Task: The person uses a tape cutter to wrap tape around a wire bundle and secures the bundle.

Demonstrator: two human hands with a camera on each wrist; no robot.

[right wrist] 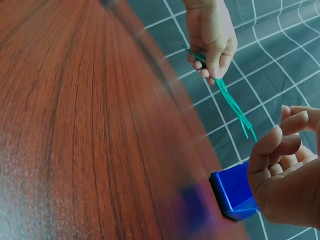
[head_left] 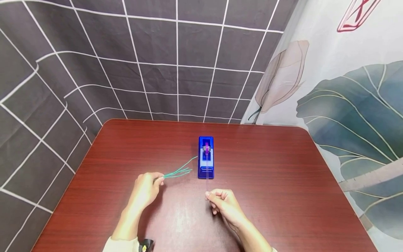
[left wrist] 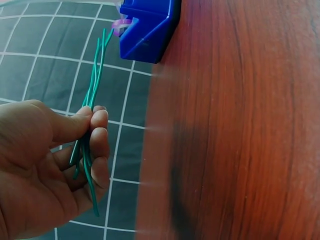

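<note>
My left hand pinches a small bundle of thin green wires between thumb and fingers. In the left wrist view the wires fan out past the fingertips, their short ends hanging below the thumb. A blue tape dispenser stands on the table ahead of both hands, with a purple-looking tape roll inside. From its front a faint clear strip of tape runs toward me. Thumb and forefinger of my right hand pinch its end. One wire tip reaches close to the dispenser's left side.
The dark red wood-grain table lies under everything. Behind and left of it hangs a grey cloth with white grid lines. A white curtain with leaf prints is at the right. A black strap piece shows at my left sleeve.
</note>
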